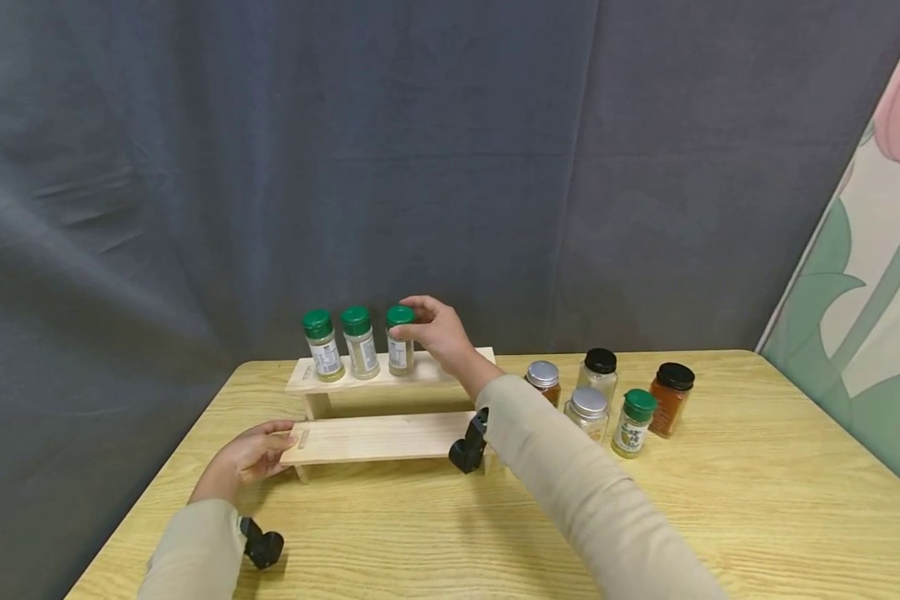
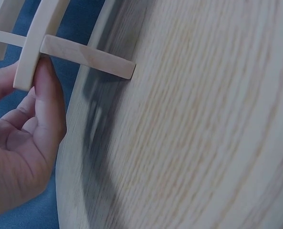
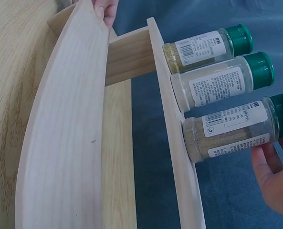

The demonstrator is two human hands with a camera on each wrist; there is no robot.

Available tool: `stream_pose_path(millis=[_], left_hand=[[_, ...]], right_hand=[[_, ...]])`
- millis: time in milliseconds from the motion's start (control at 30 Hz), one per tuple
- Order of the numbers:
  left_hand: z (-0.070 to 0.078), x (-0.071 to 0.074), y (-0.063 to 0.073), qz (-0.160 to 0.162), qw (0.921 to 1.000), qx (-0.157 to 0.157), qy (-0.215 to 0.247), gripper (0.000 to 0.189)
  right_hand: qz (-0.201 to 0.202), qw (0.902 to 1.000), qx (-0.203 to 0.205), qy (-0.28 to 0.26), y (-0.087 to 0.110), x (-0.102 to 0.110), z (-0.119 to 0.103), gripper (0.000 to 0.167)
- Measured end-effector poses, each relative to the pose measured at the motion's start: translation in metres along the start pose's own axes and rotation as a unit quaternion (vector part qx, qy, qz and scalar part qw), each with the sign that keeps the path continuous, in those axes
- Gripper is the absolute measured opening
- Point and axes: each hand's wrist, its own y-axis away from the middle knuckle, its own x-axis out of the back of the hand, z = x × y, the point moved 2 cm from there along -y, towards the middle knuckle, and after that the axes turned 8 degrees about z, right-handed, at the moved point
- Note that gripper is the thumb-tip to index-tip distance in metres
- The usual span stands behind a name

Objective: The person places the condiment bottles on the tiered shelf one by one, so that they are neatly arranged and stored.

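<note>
My right hand [image 1: 438, 333] grips a green-capped spice jar [image 3: 232, 126] by its cap end, and the jar's base meets the upper shelf of a two-tier wooden rack [image 1: 382, 437]. Two more green-capped spice jars, one at the far left [image 1: 324, 346] and one in the middle [image 1: 361, 343], stand upright on that shelf to its left. With thumb and fingers my left hand [image 2: 24, 138] pinches the left end of the lower shelf. Nothing stands on the visible part of the lower shelf.
Right of the rack stand several jars: two with silver lids, one nearer [image 1: 588, 412], one behind [image 1: 543, 379]; two with black lids, one clear [image 1: 598, 375], one orange-red [image 1: 669, 400]; and a green-capped jar [image 1: 633, 423]. A dark curtain [image 1: 450, 167] hangs behind the wooden table [image 1: 390, 533].
</note>
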Motion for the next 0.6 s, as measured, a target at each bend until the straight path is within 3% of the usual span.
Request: stream_pose_path(millis=[600], left_hand=[[0.0003, 0.0002, 0.0005, -0.015, 0.9998, 0.003, 0.010, 0.056]], right_hand=[[-0.005, 0.9980, -0.009, 0.063, -0.0071, -0.0074, 0.0021, 0.049]])
